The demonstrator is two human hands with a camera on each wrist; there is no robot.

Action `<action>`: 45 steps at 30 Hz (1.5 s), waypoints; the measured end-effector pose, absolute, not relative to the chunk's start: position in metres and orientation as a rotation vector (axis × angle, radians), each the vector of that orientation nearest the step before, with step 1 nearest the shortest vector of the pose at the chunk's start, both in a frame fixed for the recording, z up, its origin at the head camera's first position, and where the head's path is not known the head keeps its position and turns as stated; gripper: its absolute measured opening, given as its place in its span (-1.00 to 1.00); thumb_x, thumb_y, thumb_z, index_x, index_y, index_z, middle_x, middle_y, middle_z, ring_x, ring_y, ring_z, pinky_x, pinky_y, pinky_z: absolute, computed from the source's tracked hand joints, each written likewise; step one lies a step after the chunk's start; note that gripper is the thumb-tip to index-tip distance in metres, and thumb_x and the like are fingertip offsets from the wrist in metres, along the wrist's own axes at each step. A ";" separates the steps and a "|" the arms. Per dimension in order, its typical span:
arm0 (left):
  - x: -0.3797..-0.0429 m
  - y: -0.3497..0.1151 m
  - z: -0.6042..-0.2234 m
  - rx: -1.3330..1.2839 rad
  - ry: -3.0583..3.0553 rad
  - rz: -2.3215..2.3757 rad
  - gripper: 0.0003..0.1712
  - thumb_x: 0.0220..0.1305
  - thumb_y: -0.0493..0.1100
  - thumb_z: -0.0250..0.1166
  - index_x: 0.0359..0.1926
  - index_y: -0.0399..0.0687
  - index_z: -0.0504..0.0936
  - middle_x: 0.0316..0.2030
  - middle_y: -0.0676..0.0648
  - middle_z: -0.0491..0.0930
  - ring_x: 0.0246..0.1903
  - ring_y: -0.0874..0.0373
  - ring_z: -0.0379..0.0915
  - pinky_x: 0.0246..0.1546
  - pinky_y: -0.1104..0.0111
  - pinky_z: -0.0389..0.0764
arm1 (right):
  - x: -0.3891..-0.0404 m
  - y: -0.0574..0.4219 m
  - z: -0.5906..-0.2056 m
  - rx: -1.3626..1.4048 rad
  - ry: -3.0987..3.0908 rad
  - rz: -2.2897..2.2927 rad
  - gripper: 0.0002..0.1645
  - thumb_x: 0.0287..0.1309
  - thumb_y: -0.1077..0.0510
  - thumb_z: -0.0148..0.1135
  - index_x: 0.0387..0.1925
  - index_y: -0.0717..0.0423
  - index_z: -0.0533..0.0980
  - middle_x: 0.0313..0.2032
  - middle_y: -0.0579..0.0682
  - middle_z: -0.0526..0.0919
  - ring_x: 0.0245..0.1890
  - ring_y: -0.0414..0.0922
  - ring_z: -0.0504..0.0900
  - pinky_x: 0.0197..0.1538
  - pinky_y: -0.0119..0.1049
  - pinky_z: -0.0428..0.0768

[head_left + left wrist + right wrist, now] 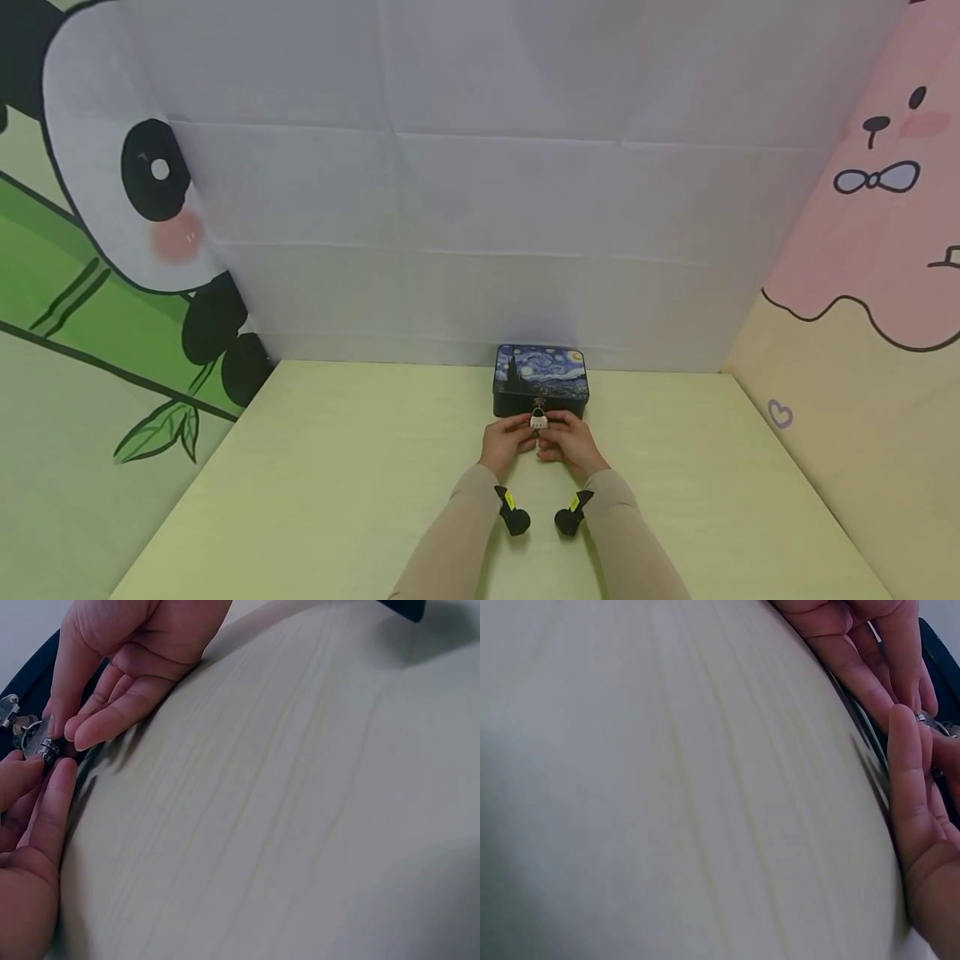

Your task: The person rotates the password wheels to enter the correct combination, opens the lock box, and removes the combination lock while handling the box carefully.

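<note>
Between my two hands is a small combination padlock [538,422], its shackle hanging at the front clasp of a tin box [542,372]. The box is dark, with a swirling blue night-sky painting on its lid. My left hand [502,447] pinches the padlock from the left side. From the right, my right hand [574,445] pinches it too, thumb and fingertips at the body. In the left wrist view the number dials [48,751] face outward and a metal latch [9,710] shows beside the shackle. Fingers hide most of the lock in the right wrist view.
The box stands at the back of a pale wood-grain table [360,467], close to a white cloth backdrop [480,292]. Cartoon-printed panels flank the table on both sides. Black wrist cameras with yellow tags [513,512] stick out over the table from both sleeves.
</note>
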State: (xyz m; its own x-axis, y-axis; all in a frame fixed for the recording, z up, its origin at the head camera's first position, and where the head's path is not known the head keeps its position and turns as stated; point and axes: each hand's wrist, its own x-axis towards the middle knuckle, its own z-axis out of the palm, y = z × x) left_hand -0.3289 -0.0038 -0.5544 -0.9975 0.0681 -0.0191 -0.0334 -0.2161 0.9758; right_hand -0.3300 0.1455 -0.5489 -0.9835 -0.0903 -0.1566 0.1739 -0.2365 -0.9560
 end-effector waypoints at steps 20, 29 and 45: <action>-0.325 -0.004 -0.549 0.042 1.955 2.389 -0.63 0.31 -0.52 0.21 0.14 -0.58 0.53 -0.07 -0.45 0.62 -0.18 -0.04 0.68 -0.14 0.18 0.73 | -0.331 0.146 -0.550 0.081 1.843 -2.351 -0.52 0.25 0.49 0.16 0.18 0.45 0.32 -0.27 0.08 0.65 -0.48 -0.13 0.68 -0.46 -0.28 0.73; -0.332 -0.003 -0.561 0.025 1.948 2.394 -0.63 0.30 -0.50 0.24 0.13 -0.51 0.57 -0.08 -0.38 0.65 -0.23 0.07 0.68 -0.22 0.30 0.74 | -0.330 0.146 -0.550 0.090 1.838 -2.348 -0.50 0.24 0.51 0.16 0.20 0.47 0.31 -0.24 0.10 0.65 -0.46 -0.14 0.67 -0.44 -0.27 0.73; -0.332 -0.003 -0.559 -0.007 1.958 2.373 -0.63 0.31 -0.49 0.24 0.14 -0.49 0.57 -0.06 -0.38 0.65 -0.21 0.06 0.68 -0.20 0.29 0.74 | -0.328 0.146 -0.548 0.095 1.819 -2.356 -0.52 0.25 0.49 0.15 0.19 0.45 0.32 -0.31 0.06 0.65 -0.53 -0.15 0.64 -0.45 -0.25 0.73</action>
State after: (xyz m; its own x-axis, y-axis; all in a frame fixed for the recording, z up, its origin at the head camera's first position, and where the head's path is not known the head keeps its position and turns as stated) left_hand -0.3319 -0.0026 -0.5592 -0.9979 0.0474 -0.0449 -0.0531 -0.1888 0.9806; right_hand -0.3284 0.1459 -0.5479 -0.9847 -0.0899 -0.1495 0.1674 -0.2458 -0.9548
